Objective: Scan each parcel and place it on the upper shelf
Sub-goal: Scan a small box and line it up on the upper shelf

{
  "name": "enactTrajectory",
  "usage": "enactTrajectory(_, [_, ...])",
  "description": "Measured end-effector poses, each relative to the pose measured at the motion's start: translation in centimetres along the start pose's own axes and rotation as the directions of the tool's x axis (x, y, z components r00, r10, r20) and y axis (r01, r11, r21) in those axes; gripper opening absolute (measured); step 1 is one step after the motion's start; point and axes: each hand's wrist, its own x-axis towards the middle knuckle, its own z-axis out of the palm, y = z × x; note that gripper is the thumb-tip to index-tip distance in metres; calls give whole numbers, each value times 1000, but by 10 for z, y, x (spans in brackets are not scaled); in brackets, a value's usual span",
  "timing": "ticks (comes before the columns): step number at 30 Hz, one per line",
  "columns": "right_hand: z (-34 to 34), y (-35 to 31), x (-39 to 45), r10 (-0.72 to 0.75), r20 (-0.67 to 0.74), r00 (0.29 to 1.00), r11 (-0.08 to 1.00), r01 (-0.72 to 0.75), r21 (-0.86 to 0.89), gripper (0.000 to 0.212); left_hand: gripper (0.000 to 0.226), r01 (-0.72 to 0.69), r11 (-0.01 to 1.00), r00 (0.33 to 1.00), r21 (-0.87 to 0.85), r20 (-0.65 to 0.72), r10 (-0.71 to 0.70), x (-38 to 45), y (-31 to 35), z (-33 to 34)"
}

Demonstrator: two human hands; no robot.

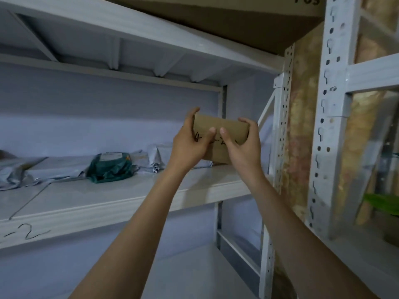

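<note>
Brown cardboard parcel (pixel 220 134) with black handwriting hovering above right end of shelf (pixel 121 190), both hands gripping it. Left hand (pixel 190 143) wrapping left end, right hand (pixel 244 143) wrapping right end, thumbs pressing near face. Green packet (pixel 111 168) and grey mailers (pixel 151 158) lying further left on shelf. White perforated upright (pixel 282 117) standing just right.

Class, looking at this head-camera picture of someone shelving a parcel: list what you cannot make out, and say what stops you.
- Black handwriting on the brown cardboard parcel: covered by the left hand and right hand.
- Label on the dark green plastic bag: too small and blurred.
- Lettering on the large cardboard box overhead: cut off by the top edge.
- Whether the parcel rests on the white metal shelf: hidden by the hands.
</note>
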Motion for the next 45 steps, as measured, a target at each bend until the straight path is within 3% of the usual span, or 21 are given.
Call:
enactTrajectory(4, [33, 35, 30, 50, -33, 998, 999, -49, 23, 75, 75, 29, 999, 998, 31, 52, -31, 42, -38, -2])
enactTrajectory(7, [48, 59, 54, 92, -34, 995, 996, -92, 2, 73, 80, 53, 995, 995, 79, 79, -60, 72, -60, 1])
enactTrajectory(11, [60, 83, 94, 87, -36, 996, 996, -86, 30, 63, 67, 51, 994, 994, 99, 89, -60, 110, -80, 14])
enactTrajectory(16, [65, 124, 143, 121, 22, 992, 989, -122, 82, 65, 50, -8, 992, 999, 129, 38, 3, 152, -97, 43])
enactTrajectory(22, [55, 175, 203, 165, 73, 984, 981, -171, 86, 64, 55, 8, 994, 998, 111, 68, -15, 199, -122, 91])
enactTrajectory(29, [66, 230, 232, 327, 139, 935, 945, -328, -18, 70, 53, 146, 987, 988, 61, 43, -149, 221, -178, 136])
enactTrajectory(37, [90, 253, 237, 174, 62, 983, 982, -169, -85, 42, 48, 160, 983, 987, 91, -32, -158, 237, -210, 154])
enactTrajectory(45, [90, 262, 248, 148, 60, 987, 963, -130, -238, 51, 52, 118, 982, 991, 147, -73, -108, 239, -221, 164])
